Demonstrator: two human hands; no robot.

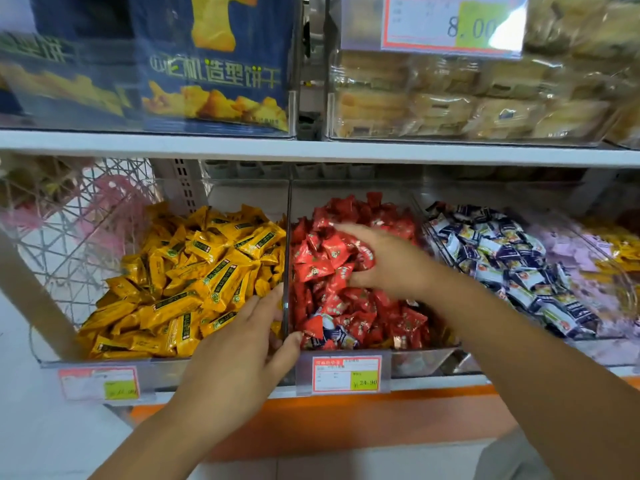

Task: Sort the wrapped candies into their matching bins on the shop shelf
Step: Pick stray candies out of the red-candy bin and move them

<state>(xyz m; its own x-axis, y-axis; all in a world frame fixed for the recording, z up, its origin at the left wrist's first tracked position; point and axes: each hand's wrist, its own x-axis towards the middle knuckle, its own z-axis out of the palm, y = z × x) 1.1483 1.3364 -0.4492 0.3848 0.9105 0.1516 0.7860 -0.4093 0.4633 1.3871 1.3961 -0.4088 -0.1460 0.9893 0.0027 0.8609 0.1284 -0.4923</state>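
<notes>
Since strays seem to be sought in the red bin (426, 359), only the blue-and-white wrappers (341, 336) lying at its front should be lifted, not the clump of red candies (322, 271) clasped by the curled right grip (388, 265). Glossy, crinkled twists are heaped there. The clear divider (287, 230) is pinched by the left grip (242, 351).

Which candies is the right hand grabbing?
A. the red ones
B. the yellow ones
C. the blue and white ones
A: the right hand is down in the red pile, with its fingers curled round a bunch of red candies.
</notes>
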